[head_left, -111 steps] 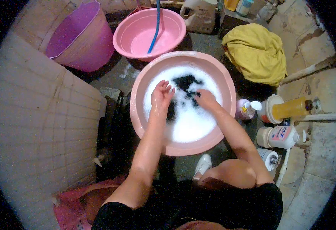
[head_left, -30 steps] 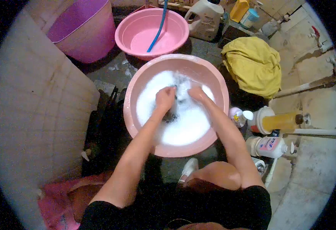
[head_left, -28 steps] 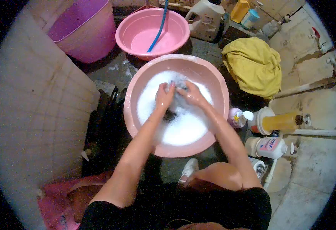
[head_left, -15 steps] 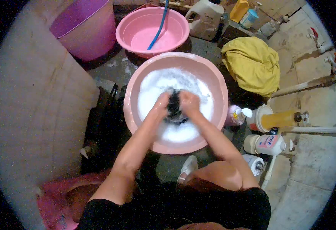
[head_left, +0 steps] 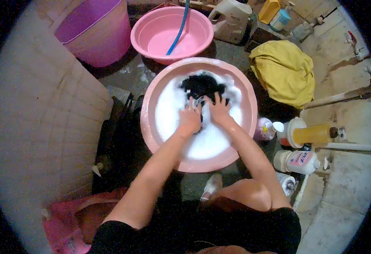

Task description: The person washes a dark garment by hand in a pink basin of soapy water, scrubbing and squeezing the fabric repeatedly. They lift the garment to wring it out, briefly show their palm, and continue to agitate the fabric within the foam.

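Note:
A wide pink basin [head_left: 151,142] holds thick white suds [head_left: 208,144]. Toward its far side a black wet cloth [head_left: 202,84], probably a garment though its kind does not show, lies bunched in the foam. My left hand [head_left: 190,116] rests at the near edge of the cloth with fingers spread. Beside it, my right hand [head_left: 219,111] touches the cloth's near right part, its fingers also apart. Foam hides the lower part of the cloth.
Behind stand a pink tub [head_left: 138,40] with a blue hose [head_left: 177,38] and a purple bucket [head_left: 105,40]. At right are a yellow cloth [head_left: 283,74], a pump bottle [head_left: 264,129], a bottle of yellow liquid [head_left: 312,134] and a white bottle [head_left: 302,161]. Wall pipes run along the right.
My hands held the black cloth bunched between them at the basin's middle. Now it is spread out farther back in the suds, and my fingers have opened onto it.

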`<action>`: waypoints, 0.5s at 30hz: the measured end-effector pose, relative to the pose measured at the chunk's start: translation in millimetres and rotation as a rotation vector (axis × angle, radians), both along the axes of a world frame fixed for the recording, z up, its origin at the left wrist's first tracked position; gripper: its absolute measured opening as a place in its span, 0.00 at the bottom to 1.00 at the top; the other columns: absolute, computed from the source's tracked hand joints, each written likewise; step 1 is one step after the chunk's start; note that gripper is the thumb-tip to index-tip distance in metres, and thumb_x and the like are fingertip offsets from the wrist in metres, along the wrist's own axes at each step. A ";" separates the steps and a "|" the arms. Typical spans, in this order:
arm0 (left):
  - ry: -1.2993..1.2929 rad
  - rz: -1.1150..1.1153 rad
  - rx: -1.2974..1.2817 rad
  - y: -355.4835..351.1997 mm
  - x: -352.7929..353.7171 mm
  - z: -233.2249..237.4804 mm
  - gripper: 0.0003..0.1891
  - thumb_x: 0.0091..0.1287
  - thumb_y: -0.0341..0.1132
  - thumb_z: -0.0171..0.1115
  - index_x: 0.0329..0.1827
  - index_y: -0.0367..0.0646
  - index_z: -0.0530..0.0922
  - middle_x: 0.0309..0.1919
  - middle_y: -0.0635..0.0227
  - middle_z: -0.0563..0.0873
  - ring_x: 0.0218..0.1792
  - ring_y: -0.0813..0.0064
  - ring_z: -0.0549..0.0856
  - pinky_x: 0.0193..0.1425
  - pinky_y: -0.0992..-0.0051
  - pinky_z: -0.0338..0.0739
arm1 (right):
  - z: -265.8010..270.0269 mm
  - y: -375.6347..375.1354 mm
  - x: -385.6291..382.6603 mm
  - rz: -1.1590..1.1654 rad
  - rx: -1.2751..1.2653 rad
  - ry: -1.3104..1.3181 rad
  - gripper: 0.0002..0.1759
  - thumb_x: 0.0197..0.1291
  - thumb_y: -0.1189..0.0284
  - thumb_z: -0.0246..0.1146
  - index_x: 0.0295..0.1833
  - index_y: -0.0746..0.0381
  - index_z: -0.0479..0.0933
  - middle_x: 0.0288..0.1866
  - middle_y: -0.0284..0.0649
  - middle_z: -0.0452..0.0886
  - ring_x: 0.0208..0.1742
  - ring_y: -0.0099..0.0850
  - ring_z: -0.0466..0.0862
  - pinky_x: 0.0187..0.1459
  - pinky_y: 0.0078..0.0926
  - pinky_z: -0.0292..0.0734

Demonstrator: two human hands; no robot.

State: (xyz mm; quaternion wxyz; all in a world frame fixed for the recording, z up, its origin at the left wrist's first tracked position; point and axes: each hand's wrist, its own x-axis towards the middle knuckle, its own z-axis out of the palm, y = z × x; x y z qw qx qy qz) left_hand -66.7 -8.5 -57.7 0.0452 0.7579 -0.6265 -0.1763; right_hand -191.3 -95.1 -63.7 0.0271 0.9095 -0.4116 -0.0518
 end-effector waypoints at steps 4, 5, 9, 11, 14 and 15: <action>0.106 -0.144 0.227 8.8 7.6 -24.3 0.13 0.56 0.34 0.57 0.41 0.38 0.82 0.42 0.53 0.84 0.46 0.54 0.83 0.53 0.56 0.75 | -43.0 -35.3 -14.7 0.086 0.417 0.080 0.22 0.56 0.70 0.56 0.55 0.69 0.74 0.60 0.56 0.70 0.61 0.46 0.71 0.60 0.40 0.67; 0.097 -0.144 0.217 3.9 9.8 -31.7 0.13 0.56 0.34 0.57 0.41 0.38 0.82 0.42 0.53 0.84 0.46 0.54 0.83 0.53 0.56 0.75 | -53.7 -52.3 -15.1 0.001 0.528 0.079 0.22 0.56 0.69 0.57 0.55 0.68 0.73 0.56 0.54 0.76 0.57 0.41 0.76 0.58 0.34 0.70; 0.568 0.411 -0.191 -13.6 15.8 11.9 0.23 0.63 0.50 0.56 0.36 0.32 0.80 0.38 0.47 0.84 0.40 0.50 0.83 0.47 0.59 0.75 | -22.4 -48.7 -4.7 -0.144 0.542 -0.588 0.24 0.50 0.63 0.66 0.52 0.63 0.77 0.43 0.46 0.83 0.44 0.38 0.82 0.51 0.32 0.75; 0.717 0.662 -0.401 -26.5 26.3 18.2 0.31 0.64 0.57 0.53 0.50 0.33 0.74 0.47 0.44 0.80 0.49 0.49 0.80 0.50 0.60 0.75 | 63.9 -3.6 7.5 -0.110 0.656 -0.872 0.24 0.46 0.57 0.71 0.46 0.61 0.80 0.42 0.44 0.83 0.42 0.36 0.83 0.48 0.30 0.75; 1.668 0.799 0.097 -37.4 37.8 35.4 0.29 0.66 0.57 0.51 0.50 0.34 0.75 0.46 0.56 0.81 0.48 0.64 0.80 0.52 0.63 0.76 | 141.2 61.9 31.3 0.116 0.302 -0.906 0.20 0.48 0.55 0.70 0.39 0.60 0.80 0.39 0.44 0.83 0.39 0.41 0.83 0.42 0.33 0.76; 1.711 0.812 0.059 -30.4 29.2 53.0 0.29 0.66 0.57 0.50 0.52 0.35 0.74 0.47 0.56 0.81 0.48 0.64 0.80 0.52 0.63 0.76 | 128.7 72.8 35.7 0.252 0.206 -0.970 0.16 0.48 0.57 0.68 0.37 0.57 0.81 0.38 0.43 0.83 0.37 0.38 0.83 0.38 0.32 0.77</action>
